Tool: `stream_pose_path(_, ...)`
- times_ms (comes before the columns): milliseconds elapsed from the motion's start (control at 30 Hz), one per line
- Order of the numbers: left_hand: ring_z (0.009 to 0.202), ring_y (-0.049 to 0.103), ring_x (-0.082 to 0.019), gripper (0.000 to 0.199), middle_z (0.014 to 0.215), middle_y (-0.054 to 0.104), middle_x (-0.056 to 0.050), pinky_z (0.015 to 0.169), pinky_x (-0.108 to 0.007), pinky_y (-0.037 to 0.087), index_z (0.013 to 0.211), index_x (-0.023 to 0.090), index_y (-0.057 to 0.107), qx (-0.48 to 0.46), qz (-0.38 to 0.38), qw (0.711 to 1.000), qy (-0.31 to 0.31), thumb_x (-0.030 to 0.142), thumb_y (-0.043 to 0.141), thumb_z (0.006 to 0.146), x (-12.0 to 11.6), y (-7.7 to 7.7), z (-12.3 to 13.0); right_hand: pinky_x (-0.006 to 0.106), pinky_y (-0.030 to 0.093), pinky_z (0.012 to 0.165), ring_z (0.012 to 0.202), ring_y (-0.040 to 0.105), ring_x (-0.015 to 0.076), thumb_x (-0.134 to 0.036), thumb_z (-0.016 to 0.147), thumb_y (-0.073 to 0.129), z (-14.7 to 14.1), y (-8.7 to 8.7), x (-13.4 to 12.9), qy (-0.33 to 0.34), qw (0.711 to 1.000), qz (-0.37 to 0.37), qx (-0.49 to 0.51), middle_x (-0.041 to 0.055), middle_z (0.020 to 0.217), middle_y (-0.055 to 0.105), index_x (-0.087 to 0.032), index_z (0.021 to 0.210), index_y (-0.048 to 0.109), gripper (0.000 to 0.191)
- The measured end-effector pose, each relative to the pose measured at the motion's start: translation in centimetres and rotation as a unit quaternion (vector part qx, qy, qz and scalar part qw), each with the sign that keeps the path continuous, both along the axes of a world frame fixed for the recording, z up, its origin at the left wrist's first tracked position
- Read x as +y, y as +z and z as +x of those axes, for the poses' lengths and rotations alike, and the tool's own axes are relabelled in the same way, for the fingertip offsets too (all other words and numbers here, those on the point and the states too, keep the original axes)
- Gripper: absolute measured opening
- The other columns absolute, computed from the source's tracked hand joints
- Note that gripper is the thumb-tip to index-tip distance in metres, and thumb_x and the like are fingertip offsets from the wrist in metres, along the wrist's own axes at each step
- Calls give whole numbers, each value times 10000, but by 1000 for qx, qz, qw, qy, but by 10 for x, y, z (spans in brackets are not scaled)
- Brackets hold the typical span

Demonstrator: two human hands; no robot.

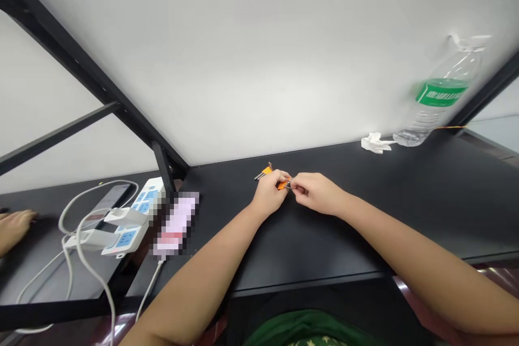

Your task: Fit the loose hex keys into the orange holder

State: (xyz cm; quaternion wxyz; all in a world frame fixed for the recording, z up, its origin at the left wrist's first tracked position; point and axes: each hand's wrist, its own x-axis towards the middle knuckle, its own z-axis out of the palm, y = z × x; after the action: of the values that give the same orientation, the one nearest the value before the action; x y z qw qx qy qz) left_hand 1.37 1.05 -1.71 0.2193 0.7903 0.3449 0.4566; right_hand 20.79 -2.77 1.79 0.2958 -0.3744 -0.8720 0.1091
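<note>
My left hand (271,192) is closed around a small orange holder (283,186) with thin metal rods in it, which look like hex keys. At the rods' right end the fingers of my right hand (318,190) are pinched together, touching one or more of them; exactly what they grip is partly hidden. Just behind my left hand lies another orange piece (266,171) with metal rods sticking out to the left. Both hands are low over the black table (308,248), near its middle.
A clear bottle (436,94) with a green label and a crumpled white tissue (376,143) stand by the wall at right. To the left are a blurred-out phone (177,224), a white power strip (135,216) with cables, and another person's hand (16,227).
</note>
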Motion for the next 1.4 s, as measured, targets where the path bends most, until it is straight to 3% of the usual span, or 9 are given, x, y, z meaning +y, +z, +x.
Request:
stream_pose_path(633, 833, 689, -156, 172, 952, 743, -20, 773, -309, 541, 739, 202, 521, 22, 9, 1000, 16, 56, 611, 749, 0, 1, -1, 221, 353, 647, 667, 465, 93, -127, 882, 521, 4, -1, -1, 8, 1000, 17, -5, 4, 771, 583, -173, 785, 572, 119)
stream_pose_path(1133, 813, 687, -157, 170, 931, 739, -16, 759, -310, 543, 761, 207, 531, 46, 45, 998, 10, 52, 599, 741, 4, -3, -3, 231, 384, 676, 715, 514, 110, -163, 955, 488, 12, 7, 1, 20, 999, -1, -29, 28, 834, 605, -173, 834, 604, 168)
stream_pose_path(1400, 814, 694, -156, 172, 916, 761, 11, 777, -304, 534, 764, 214, 590, 66, 38, 997, 21, 45, 617, 748, 3, -1, -3, 253, 432, 729, 788, 562, 132, -188, 984, 480, 16, 7, 3, 14, 999, -1, -50, 46, 884, 632, -182, 925, 682, 211)
